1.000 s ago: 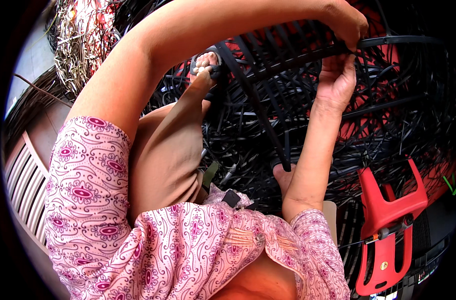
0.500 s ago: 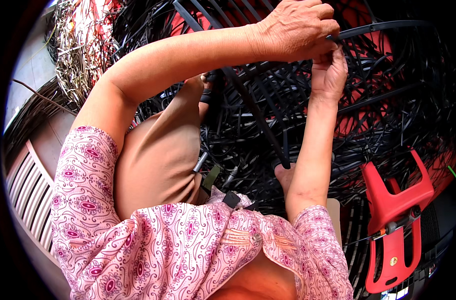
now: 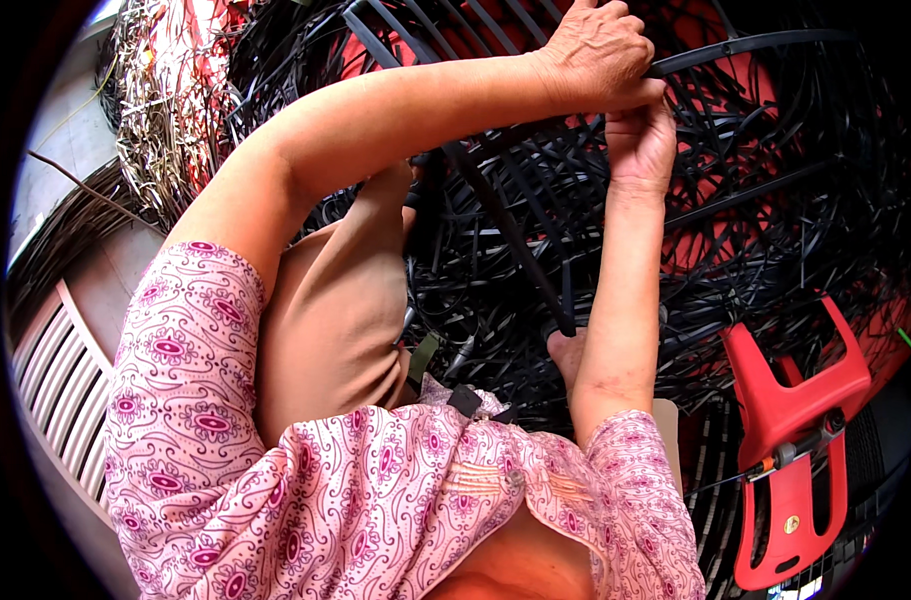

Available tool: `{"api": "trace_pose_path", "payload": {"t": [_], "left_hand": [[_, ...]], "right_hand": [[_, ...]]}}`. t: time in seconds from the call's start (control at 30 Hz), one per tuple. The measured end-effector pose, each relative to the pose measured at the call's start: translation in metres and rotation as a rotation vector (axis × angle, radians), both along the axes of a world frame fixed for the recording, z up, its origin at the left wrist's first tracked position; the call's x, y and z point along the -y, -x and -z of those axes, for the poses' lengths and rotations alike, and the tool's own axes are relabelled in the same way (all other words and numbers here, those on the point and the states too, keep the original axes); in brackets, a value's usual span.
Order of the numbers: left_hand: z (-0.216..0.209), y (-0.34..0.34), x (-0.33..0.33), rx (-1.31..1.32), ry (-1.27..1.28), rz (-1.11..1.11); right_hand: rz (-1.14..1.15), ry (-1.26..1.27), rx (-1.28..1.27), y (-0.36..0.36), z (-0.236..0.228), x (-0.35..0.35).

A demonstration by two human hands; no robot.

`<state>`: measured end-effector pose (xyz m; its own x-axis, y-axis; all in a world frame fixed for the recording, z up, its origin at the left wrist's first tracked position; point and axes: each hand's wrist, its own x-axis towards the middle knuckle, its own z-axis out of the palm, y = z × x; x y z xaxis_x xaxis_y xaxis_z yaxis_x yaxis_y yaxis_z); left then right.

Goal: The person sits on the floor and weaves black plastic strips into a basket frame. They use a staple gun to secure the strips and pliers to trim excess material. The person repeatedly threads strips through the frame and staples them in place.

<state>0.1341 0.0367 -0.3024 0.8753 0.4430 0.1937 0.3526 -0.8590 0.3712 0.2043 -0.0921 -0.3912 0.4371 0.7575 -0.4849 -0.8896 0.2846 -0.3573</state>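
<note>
- The left hand [image 3: 600, 45] was up near the top of the view, arm stretched across from the left, fingers curled down tight over a black strip [image 3: 745, 45] that curved away to the right.
- The right hand [image 3: 640, 140] sat just beneath it, touching it, arm rising straight up from the lower edge; its fingers were folded in toward the same strip, but the left hand covered the tips, so I could not tell exactly what they pinched.
- That black strip was held up in front of a big tangle of black strips [image 3: 775, 200], which filled the upper right of the view over a red ground.
- Another long black strip [image 3: 515, 240] ran down at a slant from near the hands to a point just above the knee.
- A tan trouser leg [image 3: 325, 320] was drawn up between the two arms, the foot reaching into the tangle.
- Pink patterned sleeves [image 3: 175, 370] covered both upper arms.
- A red tool [image 3: 790, 440] with a forked top lay at the lower right, well apart from both hands.
- A heap of pale, straw-coloured strips [image 3: 165, 120] lay at the upper left.
- A slatted white frame [image 3: 50, 370] showed at the left edge.
</note>
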Motion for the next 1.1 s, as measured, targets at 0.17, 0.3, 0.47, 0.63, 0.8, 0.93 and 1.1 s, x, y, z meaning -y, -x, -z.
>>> {"api": "trace_pose_path", "payload": {"t": [0.17,0.3,0.47,0.63,0.8,0.93,1.1], "left_hand": [[0.006,0.002,0.002,0.010,0.001,-0.007],[0.001,-0.001,0.006,-0.037,0.000,0.019],[0.001,-0.002,0.010,-0.040,-0.130,-0.009],[0.004,-0.004,0.010,-0.075,-0.152,-0.026],[-0.002,-0.009,0.013,-0.049,-0.164,-0.006],[0.009,-0.011,0.013,0.037,-0.129,-0.007],[0.002,-0.006,0.015,0.013,-0.066,-0.037]], "right_hand": [[-0.064,0.105,-0.019,0.002,-0.007,-0.004],[-0.282,0.381,0.158,-0.016,-0.034,0.025],[-0.558,0.687,0.866,-0.086,-0.140,0.116],[-0.084,1.199,1.553,-0.164,-0.247,0.236],[-0.042,2.237,1.817,-0.228,-0.291,0.388],[-0.253,2.436,1.310,-0.275,-0.268,0.471],[-0.373,2.538,0.972,-0.297,-0.255,0.460]]}}
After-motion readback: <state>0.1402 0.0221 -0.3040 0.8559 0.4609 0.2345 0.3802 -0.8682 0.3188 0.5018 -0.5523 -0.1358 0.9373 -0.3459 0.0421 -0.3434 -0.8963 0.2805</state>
